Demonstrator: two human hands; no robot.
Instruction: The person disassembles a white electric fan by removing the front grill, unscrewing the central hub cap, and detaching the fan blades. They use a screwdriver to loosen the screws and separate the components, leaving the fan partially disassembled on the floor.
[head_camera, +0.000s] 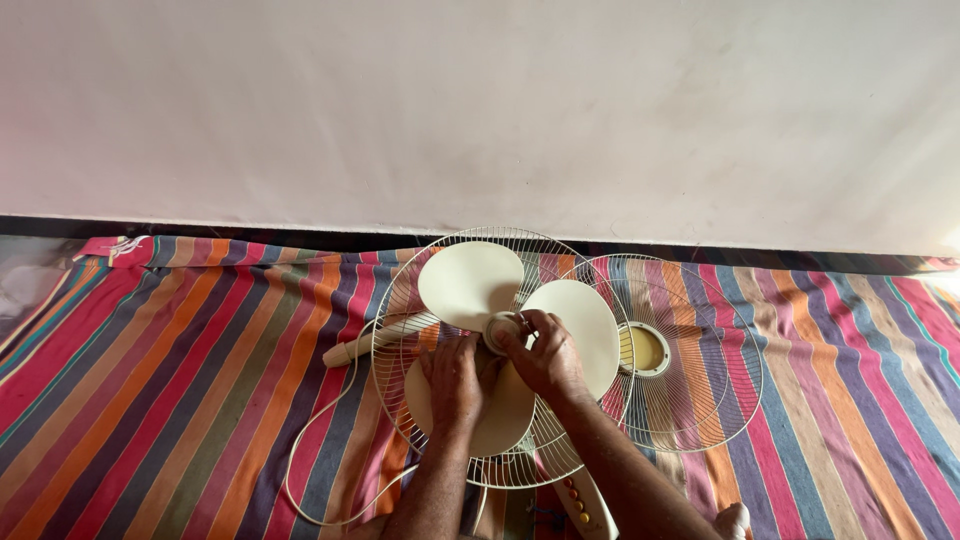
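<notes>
Both hands, left (455, 377) and right (545, 355), pinch the fan blade hub (500, 330) lying between them

Two bare arms are showing, with no sleeves covering them. The left hand (455, 380) and the right hand (545, 355) are wearing no gloves, rings or watch. The fingers (520, 330) are looking bare too.

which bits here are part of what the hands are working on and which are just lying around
In hand: left hand and right hand on the fan blades, hub cap, rear grille.
Lying about: front grille, white cord, striped cloth.
</notes>
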